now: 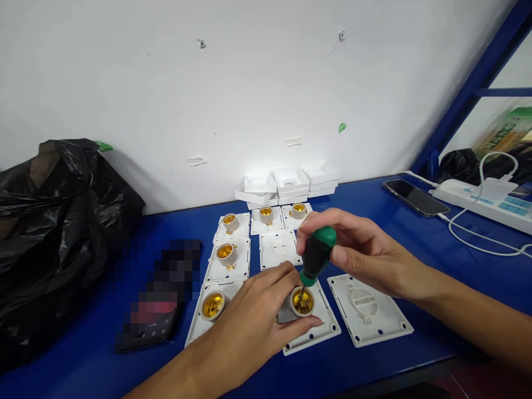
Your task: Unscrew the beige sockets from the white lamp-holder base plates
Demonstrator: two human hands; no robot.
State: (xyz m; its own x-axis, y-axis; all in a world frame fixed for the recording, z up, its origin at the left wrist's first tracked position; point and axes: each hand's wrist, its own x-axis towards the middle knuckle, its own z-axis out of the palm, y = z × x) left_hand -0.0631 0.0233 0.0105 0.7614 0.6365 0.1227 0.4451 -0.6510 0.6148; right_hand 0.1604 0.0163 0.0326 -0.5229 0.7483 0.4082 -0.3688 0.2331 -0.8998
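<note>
My right hand [344,244] grips a green-and-black screwdriver [316,252] by its handle. The shaft points down into a round lamp socket [302,302] with a brass-coloured inside. My left hand [266,305] holds this socket, thumb at its near side and fingers behind it. The socket sits on a square white plate [320,332]. Left of it, partly behind my left hand, is another plate with a lamp socket [213,306]. To the right lies a bare white plate [369,310] with a round raised ring.
Further plates with sockets [226,254] and one bare plate [279,249] lie behind my hands. White square covers [291,183] are stacked by the wall. A black plastic bag [62,233] and a phone [158,310] are left; another phone [415,197] and a power strip [490,202] are right.
</note>
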